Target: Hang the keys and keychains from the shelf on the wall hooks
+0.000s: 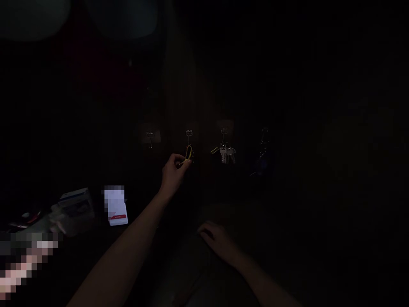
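The scene is very dark. My left hand (pixel 173 169) reaches up to a row of small wall hooks and pinches a yellow key loop (pixel 188 152) that hangs from the second hook (pixel 188 134). To its right a bunch of silver keys (pixel 226 154) hangs from the third hook (pixel 224 131). The first hook (pixel 149 136) looks bare. A dark item (pixel 263 157) hangs from the fourth hook. My right hand (pixel 217 239) lies low, palm down, fingers loosely spread on a dark surface, holding nothing that I can make out.
At the lower left sit a white card with a red stripe (pixel 116 208), a pale box (pixel 75 205) and some dim clutter (pixel 27 218). The wall and everything to the right are too dark to read.
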Demonstrator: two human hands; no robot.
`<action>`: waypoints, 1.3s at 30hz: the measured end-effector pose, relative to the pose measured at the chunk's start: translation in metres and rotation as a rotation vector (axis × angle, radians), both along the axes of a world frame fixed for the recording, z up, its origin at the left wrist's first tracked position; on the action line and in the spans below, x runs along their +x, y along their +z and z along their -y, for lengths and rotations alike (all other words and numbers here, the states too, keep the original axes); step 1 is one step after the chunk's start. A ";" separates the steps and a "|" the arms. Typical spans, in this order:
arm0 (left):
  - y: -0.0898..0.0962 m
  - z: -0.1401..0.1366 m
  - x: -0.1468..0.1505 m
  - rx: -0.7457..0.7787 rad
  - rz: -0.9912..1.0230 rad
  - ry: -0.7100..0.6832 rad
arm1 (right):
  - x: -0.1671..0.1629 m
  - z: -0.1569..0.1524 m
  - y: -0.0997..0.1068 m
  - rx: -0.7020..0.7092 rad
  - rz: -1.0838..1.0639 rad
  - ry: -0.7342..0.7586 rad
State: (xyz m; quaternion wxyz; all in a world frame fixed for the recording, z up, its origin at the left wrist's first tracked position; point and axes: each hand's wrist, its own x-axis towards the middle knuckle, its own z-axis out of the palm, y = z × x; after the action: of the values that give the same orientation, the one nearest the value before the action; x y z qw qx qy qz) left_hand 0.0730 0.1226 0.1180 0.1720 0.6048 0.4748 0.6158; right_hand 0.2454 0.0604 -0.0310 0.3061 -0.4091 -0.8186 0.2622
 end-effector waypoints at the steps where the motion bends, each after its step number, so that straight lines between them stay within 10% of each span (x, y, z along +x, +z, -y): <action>1: -0.003 -0.001 -0.001 -0.001 0.007 0.003 | 0.000 0.000 -0.001 0.000 0.000 -0.001; 39: -0.096 0.090 -0.081 -0.558 -0.585 -0.160 | 0.001 -0.002 -0.007 0.012 0.034 0.055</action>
State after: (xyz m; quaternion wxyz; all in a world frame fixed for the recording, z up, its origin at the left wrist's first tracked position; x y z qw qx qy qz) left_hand -0.0081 0.0329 0.0223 0.2346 0.7196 0.6038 0.2501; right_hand 0.2467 0.0623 -0.0376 0.2873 -0.3891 -0.8361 0.2587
